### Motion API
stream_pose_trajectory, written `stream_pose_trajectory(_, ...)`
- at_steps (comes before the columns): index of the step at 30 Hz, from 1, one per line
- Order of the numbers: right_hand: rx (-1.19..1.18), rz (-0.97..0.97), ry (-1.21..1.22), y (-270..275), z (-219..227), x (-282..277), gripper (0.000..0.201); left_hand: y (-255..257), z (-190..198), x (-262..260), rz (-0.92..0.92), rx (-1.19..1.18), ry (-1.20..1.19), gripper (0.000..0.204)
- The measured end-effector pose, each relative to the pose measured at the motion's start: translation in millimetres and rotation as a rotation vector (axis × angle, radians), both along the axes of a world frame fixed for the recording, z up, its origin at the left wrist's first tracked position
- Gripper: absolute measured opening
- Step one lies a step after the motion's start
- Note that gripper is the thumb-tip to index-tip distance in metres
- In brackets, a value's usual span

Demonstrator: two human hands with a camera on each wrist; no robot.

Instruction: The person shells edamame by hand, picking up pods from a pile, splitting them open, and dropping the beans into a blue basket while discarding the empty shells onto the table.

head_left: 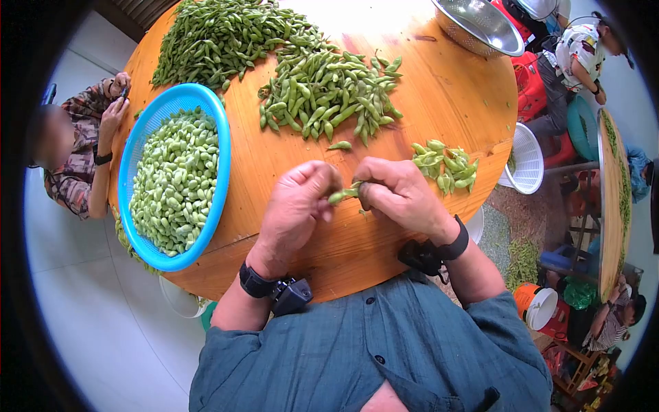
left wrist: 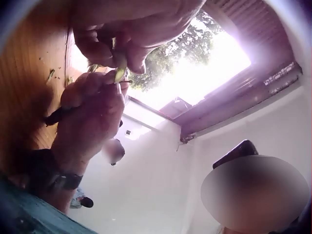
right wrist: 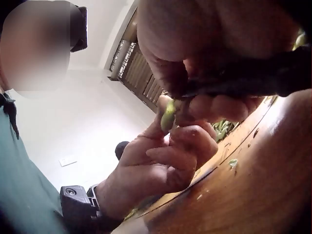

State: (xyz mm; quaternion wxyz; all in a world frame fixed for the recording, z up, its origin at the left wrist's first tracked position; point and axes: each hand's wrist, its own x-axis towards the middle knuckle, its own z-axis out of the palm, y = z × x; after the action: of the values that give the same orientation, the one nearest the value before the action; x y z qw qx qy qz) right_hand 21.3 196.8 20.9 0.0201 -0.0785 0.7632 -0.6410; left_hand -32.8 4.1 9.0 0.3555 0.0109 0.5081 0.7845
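A green soybean pod (head_left: 336, 198) is between my two hands above the table's near part. My left hand (head_left: 296, 202) pinches the pod with thumb and fingertips; in the right wrist view the pod's (right wrist: 168, 117) rounded end shows between the fingers. My right hand (head_left: 401, 196) has its fingers curled round a long dark tool (right wrist: 229, 80), whose kind I cannot tell, with its thumb right at the pod's end. One loose pod (head_left: 340, 145) lies just beyond the hands. Near my right hand is a small pile of pale, opened pods (head_left: 445, 167).
A blue basket (head_left: 224, 147) of shelled beans stands on the wooden table (head_left: 439, 89) at left. Heaps of whole pods (head_left: 329, 96) lie beyond. A metal colander (head_left: 473, 41) sits at the far right edge, a white basket (head_left: 528, 161) lower beside the table. A person (head_left: 82, 151) sits at left.
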Motion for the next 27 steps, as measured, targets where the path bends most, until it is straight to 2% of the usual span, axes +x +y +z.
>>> stream_pose_trajectory(3,0.037,-0.08,-0.004,4.8,3.9,3.0,0.009,-13.8,-7.4,-14.9,0.107,0.075,-0.018,0.021)
stream_pose_trajectory(5,0.062,-0.066,-0.009,6.8,1.2,2.1,0.008,-15.1,-1.8,-10.7,0.068,0.021,-0.023,0.022)
stream_pose_trajectory(7,0.131,-0.038,0.071,3.0,2.5,0.8,0.008,-10.8,3.5,-4.3,-0.056,-0.056,-0.033,0.025)
stream_pose_trajectory(10,0.198,-0.013,0.05,1.9,1.8,0.0,0.017,-6.3,5.8,-0.5,-0.068,-0.048,-0.063,0.02)
stream_pose_trajectory(14,0.171,-0.117,0.034,-9.2,4.8,2.7,0.02,-3.3,5.5,1.1,-0.075,-0.032,-0.076,0.014)
stream_pose_trajectory(16,0.077,-0.181,0.022,-14.3,3.4,4.0,0.017,-3.2,5.0,1.1,-0.068,-0.03,-0.074,0.014)
stream_pose_trajectory(27,0.077,-0.259,-0.006,-21.8,2.4,6.2,0.016,-4.0,-8.7,1.9,-0.024,0.069,-0.07,0.015)
